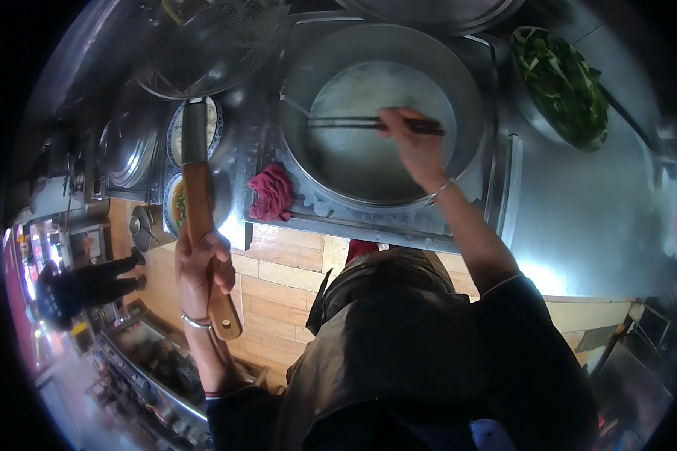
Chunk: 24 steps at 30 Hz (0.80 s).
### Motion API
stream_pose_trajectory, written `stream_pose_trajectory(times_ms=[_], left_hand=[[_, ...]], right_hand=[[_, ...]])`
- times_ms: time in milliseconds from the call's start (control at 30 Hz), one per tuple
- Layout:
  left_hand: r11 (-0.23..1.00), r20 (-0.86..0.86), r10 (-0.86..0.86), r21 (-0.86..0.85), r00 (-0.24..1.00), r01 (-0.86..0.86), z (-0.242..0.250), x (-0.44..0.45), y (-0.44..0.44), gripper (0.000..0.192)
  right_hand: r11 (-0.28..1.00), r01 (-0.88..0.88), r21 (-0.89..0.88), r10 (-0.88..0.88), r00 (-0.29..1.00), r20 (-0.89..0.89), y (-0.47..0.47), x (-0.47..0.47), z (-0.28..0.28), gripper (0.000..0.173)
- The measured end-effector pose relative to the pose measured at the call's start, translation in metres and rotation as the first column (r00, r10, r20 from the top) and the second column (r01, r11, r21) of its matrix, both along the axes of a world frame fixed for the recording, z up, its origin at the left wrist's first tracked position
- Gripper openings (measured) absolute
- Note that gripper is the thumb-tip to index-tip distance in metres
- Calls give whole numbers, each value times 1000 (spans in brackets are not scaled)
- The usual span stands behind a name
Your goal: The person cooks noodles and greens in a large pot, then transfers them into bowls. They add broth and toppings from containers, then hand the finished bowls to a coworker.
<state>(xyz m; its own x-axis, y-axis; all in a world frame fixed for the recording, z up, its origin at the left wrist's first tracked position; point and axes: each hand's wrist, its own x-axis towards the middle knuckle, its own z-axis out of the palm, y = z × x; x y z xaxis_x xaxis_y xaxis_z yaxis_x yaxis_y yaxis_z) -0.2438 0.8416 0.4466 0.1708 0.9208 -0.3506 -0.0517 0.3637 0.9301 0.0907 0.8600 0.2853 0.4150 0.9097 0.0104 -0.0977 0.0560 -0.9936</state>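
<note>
My left hand (pixel 203 262) grips the wooden handle of a wire-mesh strainer (pixel 197 191), whose mesh basket is over the counter at the upper left. My right hand (pixel 414 144) holds a pair of long dark chopsticks (pixel 344 122) across a wide metal pot (pixel 372 189). Cloudy, pale liquid (pixel 378 93) fills the pot's lower part; whether the chopstick tips touch it I cannot tell. Beneath and beside the strainer handle are two blue-rimmed bowls: the upper bowl (pixel 176 132) has pale contents, and the lower bowl (pixel 172 197) shows brownish broth and chopped greens.
A crumpled red cloth (pixel 271 193) lies by the pot's lower left. Leafy greens (pixel 564 90) fill a metal bowl on the right of the steel counter (pixel 575 220). Shiny metal lids (pixel 130 152) stand at the left. Another person (pixel 90 287) is on the tiled floor farther left.
</note>
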Motion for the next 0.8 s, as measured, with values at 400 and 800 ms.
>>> stream_pose_trajectory(times_ms=[400, 800], left_hand=[[987, 46, 117, -116, 992, -111, -8, -36, -33, 46], [980, 173, 83, -192, 981, -49, -38, -94, -28, 43]], right_hand=[[637, 690, -343, -685, 303, -662, 85, 5, -90, 24], [701, 547, -458, -511, -64, -857, 37, -21, -122, 39]])
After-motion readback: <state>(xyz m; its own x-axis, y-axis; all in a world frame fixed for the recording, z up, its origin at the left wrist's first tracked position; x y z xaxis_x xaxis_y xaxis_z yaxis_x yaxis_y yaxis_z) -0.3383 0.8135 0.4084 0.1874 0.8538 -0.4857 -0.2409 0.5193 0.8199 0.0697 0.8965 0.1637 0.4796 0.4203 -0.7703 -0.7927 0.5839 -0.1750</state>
